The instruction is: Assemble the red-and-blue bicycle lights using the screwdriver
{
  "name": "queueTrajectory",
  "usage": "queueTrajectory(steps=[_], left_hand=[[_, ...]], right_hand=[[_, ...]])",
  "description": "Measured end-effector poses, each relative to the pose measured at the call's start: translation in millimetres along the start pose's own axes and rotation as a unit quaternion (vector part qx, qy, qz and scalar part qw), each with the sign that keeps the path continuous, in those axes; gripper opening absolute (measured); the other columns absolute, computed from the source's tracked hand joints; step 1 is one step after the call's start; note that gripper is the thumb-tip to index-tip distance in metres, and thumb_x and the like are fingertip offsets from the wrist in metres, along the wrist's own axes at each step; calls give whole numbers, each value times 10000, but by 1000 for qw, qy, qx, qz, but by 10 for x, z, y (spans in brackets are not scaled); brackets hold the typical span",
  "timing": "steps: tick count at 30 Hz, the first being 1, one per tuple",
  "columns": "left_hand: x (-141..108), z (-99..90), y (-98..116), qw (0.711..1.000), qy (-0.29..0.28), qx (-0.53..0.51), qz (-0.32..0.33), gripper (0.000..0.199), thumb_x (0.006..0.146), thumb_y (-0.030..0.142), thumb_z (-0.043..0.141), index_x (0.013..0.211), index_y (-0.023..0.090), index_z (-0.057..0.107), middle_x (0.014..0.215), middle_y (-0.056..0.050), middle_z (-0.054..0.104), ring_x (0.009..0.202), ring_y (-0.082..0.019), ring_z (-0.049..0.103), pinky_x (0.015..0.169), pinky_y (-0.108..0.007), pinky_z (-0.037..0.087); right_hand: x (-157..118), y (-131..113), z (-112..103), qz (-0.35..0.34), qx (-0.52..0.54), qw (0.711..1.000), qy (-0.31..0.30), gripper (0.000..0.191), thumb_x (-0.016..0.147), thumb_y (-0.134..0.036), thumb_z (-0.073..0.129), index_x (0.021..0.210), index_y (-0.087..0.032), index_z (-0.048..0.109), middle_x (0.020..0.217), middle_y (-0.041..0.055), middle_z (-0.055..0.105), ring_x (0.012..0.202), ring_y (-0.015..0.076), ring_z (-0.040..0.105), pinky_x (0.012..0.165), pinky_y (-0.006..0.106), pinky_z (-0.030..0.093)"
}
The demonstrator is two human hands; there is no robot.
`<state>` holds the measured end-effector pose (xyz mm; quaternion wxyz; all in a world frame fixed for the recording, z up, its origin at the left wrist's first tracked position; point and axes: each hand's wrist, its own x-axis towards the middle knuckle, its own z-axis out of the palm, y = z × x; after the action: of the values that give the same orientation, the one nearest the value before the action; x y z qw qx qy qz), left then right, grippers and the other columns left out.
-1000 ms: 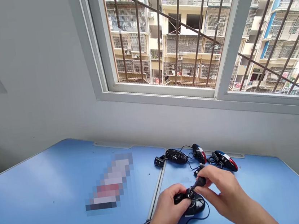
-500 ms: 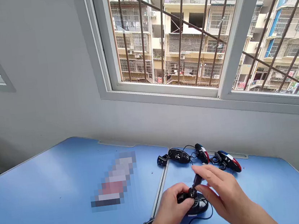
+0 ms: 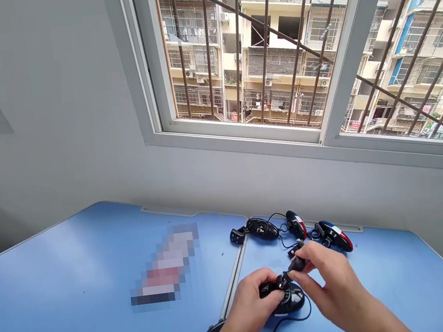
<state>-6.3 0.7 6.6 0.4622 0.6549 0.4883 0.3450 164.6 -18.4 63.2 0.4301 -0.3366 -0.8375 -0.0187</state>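
Black oval device [image 3: 296, 299] at the blue counter's [image 3: 76, 270] near side, gripped in the left hand [image 3: 256, 299]; stubby black piece [image 3: 297, 264] pinched by the right hand [image 3: 332, 276], leaning further outward than a moment ago, probably meaning a joint being worked. Glossy rounded shell, thin looping cable [image 3: 294, 318].

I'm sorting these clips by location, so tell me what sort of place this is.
Probably an indoor workroom, though it could be a home: several black corded devices lie on a blue table by a barred window.
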Motion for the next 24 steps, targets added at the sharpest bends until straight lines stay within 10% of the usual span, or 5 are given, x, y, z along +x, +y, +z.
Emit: queueTrajectory(steps=[6,15,24], left_hand=[[1,-4,16,1000,-3,2,6,112,669,220,535,706,176,631,699,8,623,718,-194,535,667,-264,403],[17,-5,0,1000,-3,-13,-5,107,662,218,554,704,169,639,691,10,612,695,-184,530,655,-268,396],[-24,-8,46,1000,-8,-15,-12,118,675,246,558,709,175,646,679,17,599,673,-175,517,638,-256,388]], right_hand=[[17,-10,131,-14,-16,998,52,228,917,-166,500,1142,-195,478,731,25,595,591,142,551,518,253,495],[14,59,-146,-12,65,996,-65,400,903,-68,469,1269,-229,463,1083,92,651,894,172,629,726,297,564],[-4,5,-152,-12,39,998,-54,231,915,-118,488,1125,-211,473,868,44,664,686,149,620,613,276,531]])
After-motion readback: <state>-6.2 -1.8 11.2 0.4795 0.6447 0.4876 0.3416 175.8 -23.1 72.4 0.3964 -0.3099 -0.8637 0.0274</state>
